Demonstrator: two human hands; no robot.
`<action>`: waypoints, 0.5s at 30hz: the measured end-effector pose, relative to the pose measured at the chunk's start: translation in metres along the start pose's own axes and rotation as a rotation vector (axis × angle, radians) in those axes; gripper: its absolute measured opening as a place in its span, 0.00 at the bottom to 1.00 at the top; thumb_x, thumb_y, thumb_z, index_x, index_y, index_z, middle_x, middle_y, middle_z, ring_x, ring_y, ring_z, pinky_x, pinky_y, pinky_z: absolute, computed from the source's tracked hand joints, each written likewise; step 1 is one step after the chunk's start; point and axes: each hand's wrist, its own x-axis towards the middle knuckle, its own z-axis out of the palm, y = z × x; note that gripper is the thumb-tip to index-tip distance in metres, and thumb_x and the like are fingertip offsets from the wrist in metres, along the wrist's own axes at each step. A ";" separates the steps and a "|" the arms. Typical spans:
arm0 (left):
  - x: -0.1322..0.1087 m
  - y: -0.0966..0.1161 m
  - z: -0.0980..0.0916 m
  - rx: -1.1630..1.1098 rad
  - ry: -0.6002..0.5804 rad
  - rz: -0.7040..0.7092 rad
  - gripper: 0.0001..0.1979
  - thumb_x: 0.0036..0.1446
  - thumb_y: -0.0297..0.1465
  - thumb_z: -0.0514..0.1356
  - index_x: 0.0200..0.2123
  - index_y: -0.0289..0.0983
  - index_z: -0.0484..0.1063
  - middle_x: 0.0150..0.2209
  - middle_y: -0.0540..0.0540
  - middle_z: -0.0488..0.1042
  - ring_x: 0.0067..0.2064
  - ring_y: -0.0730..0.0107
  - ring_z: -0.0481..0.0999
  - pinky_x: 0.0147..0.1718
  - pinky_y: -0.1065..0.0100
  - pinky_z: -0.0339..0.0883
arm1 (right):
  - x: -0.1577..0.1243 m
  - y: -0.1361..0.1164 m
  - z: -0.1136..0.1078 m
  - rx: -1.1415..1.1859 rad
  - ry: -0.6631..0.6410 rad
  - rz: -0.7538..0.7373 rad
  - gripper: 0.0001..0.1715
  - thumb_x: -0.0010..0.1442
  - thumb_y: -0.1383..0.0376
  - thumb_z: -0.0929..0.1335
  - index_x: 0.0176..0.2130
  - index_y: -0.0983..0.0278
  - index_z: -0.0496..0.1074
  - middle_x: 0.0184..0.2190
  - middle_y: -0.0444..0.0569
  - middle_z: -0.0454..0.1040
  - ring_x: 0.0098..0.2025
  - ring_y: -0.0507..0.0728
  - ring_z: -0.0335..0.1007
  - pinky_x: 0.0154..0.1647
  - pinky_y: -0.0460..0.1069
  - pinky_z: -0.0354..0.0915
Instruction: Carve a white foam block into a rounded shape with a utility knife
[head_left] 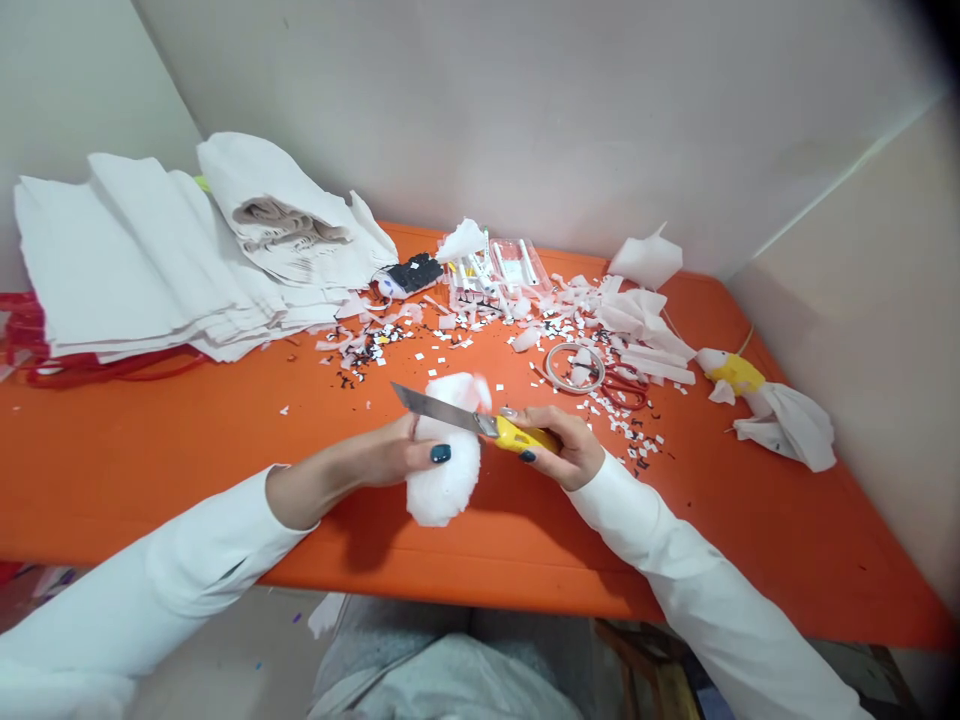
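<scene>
My left hand (pixel 390 453) is closed around a white, rounded lump (pixel 445 497) that looks like foam, its thumb lying across the front. Yellow-handled, the utility knife (pixel 514 436) sits in the grip of my right hand (pixel 574 450). Its long metal blade is extended, points up and to the left, and crosses in front of the lump's upper part. Whether the edge touches the lump I cannot tell. Both hands are above the front part of the orange table (pixel 187 440). The left fingers behind the lump are mostly hidden.
Large white sheets (pixel 135 260) are stacked at the back left. Paper scraps (pixel 637 310) and small bits litter the back middle. A roll of tape (pixel 574 368), red-handled scissors (pixel 626 388) and pens in a clear case (pixel 517 262) lie there. A yellow-and-white wrapped item (pixel 735 373) lies right.
</scene>
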 end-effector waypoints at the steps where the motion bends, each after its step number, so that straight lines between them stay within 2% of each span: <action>1: -0.001 -0.002 -0.002 -0.004 -0.004 -0.017 0.27 0.41 0.51 0.67 0.36 0.35 0.73 0.26 0.46 0.72 0.23 0.73 0.68 0.21 0.74 0.64 | -0.001 0.001 -0.001 0.001 0.006 0.013 0.16 0.62 0.62 0.68 0.50 0.58 0.71 0.44 0.53 0.80 0.37 0.56 0.79 0.35 0.48 0.72; 4: -0.002 -0.003 -0.006 -0.033 -0.010 -0.065 0.29 0.39 0.49 0.69 0.40 0.35 0.72 0.31 0.45 0.74 0.27 0.71 0.71 0.23 0.74 0.67 | -0.008 0.004 -0.006 0.009 0.060 0.084 0.15 0.62 0.61 0.68 0.49 0.57 0.71 0.43 0.52 0.79 0.41 0.57 0.78 0.38 0.49 0.72; 6: 0.000 -0.001 -0.007 -0.014 0.046 -0.091 0.28 0.39 0.48 0.70 0.39 0.35 0.73 0.33 0.44 0.76 0.30 0.68 0.74 0.27 0.72 0.69 | -0.010 0.006 -0.009 0.054 0.132 0.122 0.15 0.62 0.59 0.68 0.50 0.55 0.70 0.43 0.51 0.78 0.39 0.56 0.77 0.37 0.50 0.71; 8: 0.005 0.001 -0.005 0.050 0.129 -0.109 0.26 0.41 0.47 0.69 0.38 0.34 0.74 0.34 0.43 0.77 0.32 0.66 0.76 0.30 0.71 0.71 | -0.007 0.006 -0.009 0.141 0.223 0.144 0.18 0.61 0.55 0.67 0.50 0.54 0.68 0.38 0.49 0.76 0.30 0.52 0.73 0.28 0.47 0.67; 11: 0.014 0.001 0.002 0.189 0.248 -0.126 0.25 0.43 0.47 0.67 0.37 0.33 0.74 0.33 0.44 0.77 0.33 0.66 0.76 0.31 0.70 0.71 | 0.003 0.001 -0.007 0.236 0.367 0.239 0.28 0.55 0.47 0.70 0.51 0.54 0.67 0.26 0.41 0.66 0.20 0.49 0.57 0.18 0.45 0.55; 13: 0.020 -0.001 0.006 0.282 0.297 -0.146 0.25 0.42 0.47 0.67 0.36 0.32 0.73 0.32 0.43 0.77 0.32 0.65 0.76 0.29 0.71 0.70 | 0.009 -0.003 -0.003 0.206 0.421 0.345 0.30 0.50 0.50 0.74 0.49 0.56 0.68 0.25 0.40 0.66 0.19 0.48 0.52 0.17 0.45 0.51; 15: 0.023 -0.003 0.008 0.358 0.338 -0.144 0.26 0.43 0.48 0.66 0.37 0.32 0.72 0.33 0.42 0.77 0.31 0.65 0.75 0.27 0.71 0.69 | 0.012 -0.007 0.001 0.149 0.401 0.433 0.28 0.48 0.57 0.76 0.47 0.57 0.68 0.34 0.43 0.72 0.18 0.46 0.48 0.17 0.46 0.49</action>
